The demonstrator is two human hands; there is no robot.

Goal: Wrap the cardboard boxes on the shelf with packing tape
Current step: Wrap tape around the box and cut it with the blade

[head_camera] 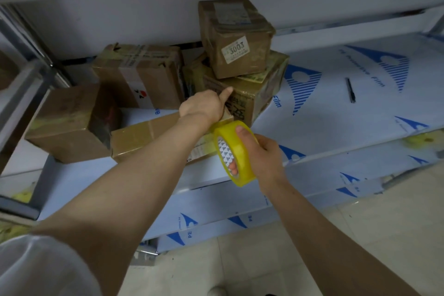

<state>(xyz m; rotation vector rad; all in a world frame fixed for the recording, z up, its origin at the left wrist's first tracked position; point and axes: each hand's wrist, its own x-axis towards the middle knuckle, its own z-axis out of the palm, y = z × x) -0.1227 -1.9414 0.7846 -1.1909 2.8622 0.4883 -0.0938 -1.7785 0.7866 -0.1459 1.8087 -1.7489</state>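
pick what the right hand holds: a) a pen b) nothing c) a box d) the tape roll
d, the right hand grips the yellow tape roll, with its thumb on the outer face and its fingers through the core.

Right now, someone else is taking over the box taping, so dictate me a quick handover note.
Left hand: thumb presses the lower box; fingers hidden.
Right hand: grips the yellow tape roll at that box's near corner.
The 3003 box sits on top; more boxes lie to the left.
Done: several boxes show glossy tape. Left: finish this wrap; check the rest.
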